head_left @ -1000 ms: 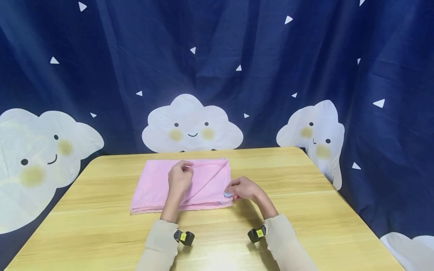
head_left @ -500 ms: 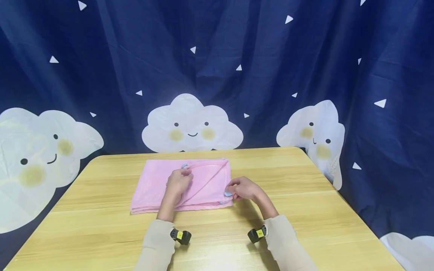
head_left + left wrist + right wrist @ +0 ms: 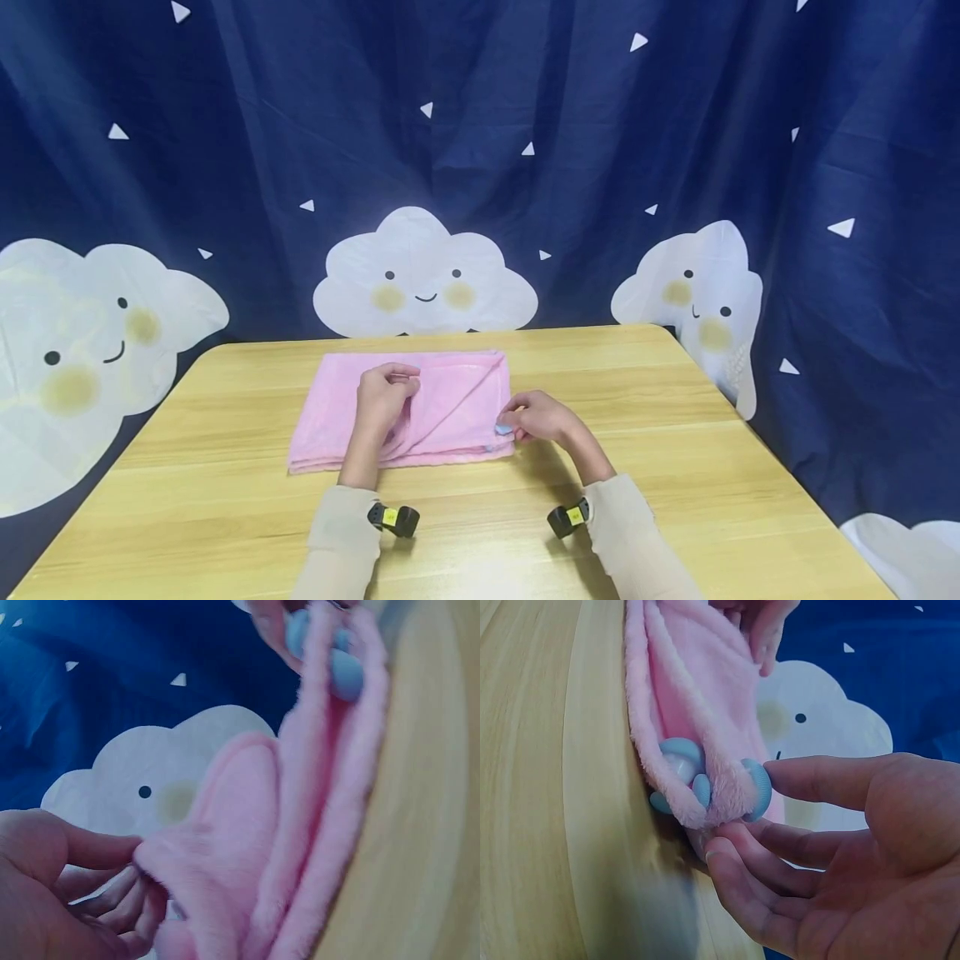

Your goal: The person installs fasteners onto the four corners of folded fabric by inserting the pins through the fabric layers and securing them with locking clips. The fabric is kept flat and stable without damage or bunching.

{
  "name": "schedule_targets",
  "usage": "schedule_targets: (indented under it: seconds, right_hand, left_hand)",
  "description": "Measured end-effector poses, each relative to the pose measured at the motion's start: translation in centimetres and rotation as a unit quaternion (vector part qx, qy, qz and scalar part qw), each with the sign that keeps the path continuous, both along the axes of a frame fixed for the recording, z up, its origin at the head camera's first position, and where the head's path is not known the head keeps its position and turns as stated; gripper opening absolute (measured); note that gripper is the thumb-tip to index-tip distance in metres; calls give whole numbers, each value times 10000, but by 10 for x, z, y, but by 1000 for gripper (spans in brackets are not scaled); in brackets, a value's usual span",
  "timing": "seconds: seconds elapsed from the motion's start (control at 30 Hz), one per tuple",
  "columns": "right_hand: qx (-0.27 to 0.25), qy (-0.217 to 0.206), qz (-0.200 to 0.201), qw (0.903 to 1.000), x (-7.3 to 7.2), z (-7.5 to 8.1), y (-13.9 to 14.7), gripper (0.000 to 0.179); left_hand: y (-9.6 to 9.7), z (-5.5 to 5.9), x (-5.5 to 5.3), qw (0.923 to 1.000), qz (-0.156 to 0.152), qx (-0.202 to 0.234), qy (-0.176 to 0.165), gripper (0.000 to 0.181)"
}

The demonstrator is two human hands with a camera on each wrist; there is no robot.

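Observation:
A folded pink plush cloth lies on the table. My left hand is above its middle, thumb and fingers pinching a raised flap of the cloth in the left wrist view. At the cloth's near right corner my right hand pinches a layered corner that carries a ribbed light-blue round fastener. The right thumb presses on that fastener, with the other fingers beneath. More light-blue round pieces sit between the cloth layers beside it. What lies under the left fingers is partly hidden.
The wooden table extends around the cloth on all sides. Behind it hangs a dark blue curtain with white clouds and triangles. Each wrist wears a black camera, the left wrist camera among them.
My left hand has shifted left, drawing the pink flap with it. A light-blue piece seen beside its fingers half a second ago is now hidden. The right hand stays put.

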State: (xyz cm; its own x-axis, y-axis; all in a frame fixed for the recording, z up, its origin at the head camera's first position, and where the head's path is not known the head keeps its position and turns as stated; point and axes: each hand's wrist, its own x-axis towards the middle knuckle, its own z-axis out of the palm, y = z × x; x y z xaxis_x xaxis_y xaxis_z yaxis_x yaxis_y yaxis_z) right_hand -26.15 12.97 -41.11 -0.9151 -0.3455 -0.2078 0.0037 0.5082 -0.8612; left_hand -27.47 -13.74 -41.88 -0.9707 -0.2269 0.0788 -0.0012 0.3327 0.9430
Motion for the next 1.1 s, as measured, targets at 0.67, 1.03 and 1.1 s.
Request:
schedule_targets:
  seconds: [0.67,1.03,1.1]
  right_hand:
    - [48,-25,-8,10000,-1,-2,1,21]
    - [-256,-112,11,9996,-1,-1,0,22]
    - [-360,-166,-37,9992,-1,-2,-1,23]
  left_hand:
    - [3,-9,-1,9955,-575,-412,-636,37]
    - [12,1,3,9950,-879,-78,-475,44]
    - [15,2,4,9923,-1145,-124,-460,40]
